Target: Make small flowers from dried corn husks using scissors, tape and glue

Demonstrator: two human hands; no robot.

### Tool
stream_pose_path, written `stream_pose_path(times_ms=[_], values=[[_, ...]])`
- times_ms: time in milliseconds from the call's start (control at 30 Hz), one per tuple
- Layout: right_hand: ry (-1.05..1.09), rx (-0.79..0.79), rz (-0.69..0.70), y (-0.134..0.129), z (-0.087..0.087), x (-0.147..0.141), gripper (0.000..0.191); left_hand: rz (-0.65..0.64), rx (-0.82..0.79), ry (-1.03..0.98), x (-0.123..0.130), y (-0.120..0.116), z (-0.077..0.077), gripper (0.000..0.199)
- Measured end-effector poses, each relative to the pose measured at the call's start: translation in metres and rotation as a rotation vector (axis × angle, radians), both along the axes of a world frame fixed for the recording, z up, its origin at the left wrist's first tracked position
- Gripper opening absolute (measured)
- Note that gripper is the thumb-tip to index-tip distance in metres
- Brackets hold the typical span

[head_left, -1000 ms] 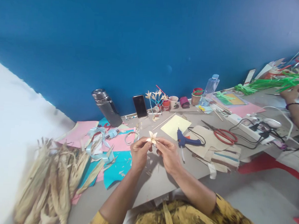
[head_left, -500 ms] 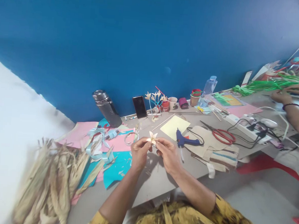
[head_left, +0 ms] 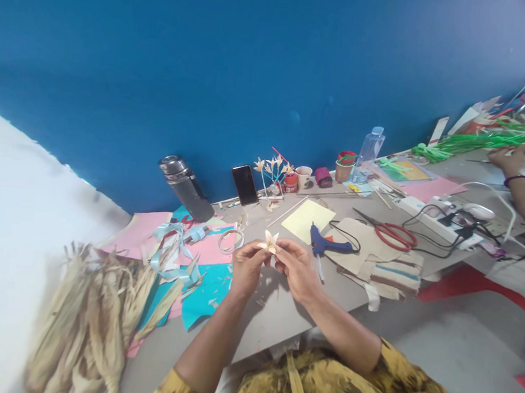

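The cream flower (head_left: 270, 242) is held up above the front part of the bench (head_left: 277, 322), between the two hands, its petals pointing up and out. The fingers of the left hand (head_left: 248, 265) are pinched together on its left side, and the fingers of the right hand (head_left: 297, 268) are closed on its right side, so the hands nearly meet. Below them a bare strip of grey bench, dotted with small scraps, runs to the front edge, which slants up toward the right. Just left of the left hand, a blue sheet (head_left: 205, 294) and a roll of tape (head_left: 231, 241) crowd the space; farther left, dried husks (head_left: 76, 327) lie in a heap at the bench's left end. To the right of the right hand, near it, lies a blue glue gun (head_left: 331, 243), with a pale yellow sheet (head_left: 310, 219) behind it. Beyond that, red-handled scissors (head_left: 393, 235) rest on tan material, and a striped cloth (head_left: 395, 274) lies close to the front edge. Along the back edge, by the blue wall, stand a grey flask (head_left: 186, 189), a phone (head_left: 244, 185), more cream flowers (head_left: 273, 167) on blue stems, cups and a clear bottle (head_left: 369, 155). At far right, another person's hand (head_left: 509, 160) is by green strands.
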State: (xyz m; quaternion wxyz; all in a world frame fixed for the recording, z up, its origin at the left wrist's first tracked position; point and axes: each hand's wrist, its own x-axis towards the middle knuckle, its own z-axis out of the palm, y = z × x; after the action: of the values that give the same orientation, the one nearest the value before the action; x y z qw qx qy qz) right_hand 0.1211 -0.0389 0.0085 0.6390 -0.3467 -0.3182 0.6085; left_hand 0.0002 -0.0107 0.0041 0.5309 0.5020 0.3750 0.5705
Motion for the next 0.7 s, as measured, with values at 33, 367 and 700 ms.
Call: stream_pose_path(times_ms=[33,367,700], values=[[0.000,0.002,0.003,0.0000,-0.0004,0.0002,0.021,-0.005,-0.008,-0.015,-0.0003,0.0002,-0.0003,0.017],[-0.010,0.010,0.012,-0.0016,-0.0003,0.0001,0.020,0.028,0.002,0.064,-0.0006,0.0012,-0.0029,0.019],[0.034,-0.056,-0.034,-0.0014,0.0042,-0.0021,0.026,0.032,-0.002,0.061,0.0013,0.0030,-0.0057,0.023]])
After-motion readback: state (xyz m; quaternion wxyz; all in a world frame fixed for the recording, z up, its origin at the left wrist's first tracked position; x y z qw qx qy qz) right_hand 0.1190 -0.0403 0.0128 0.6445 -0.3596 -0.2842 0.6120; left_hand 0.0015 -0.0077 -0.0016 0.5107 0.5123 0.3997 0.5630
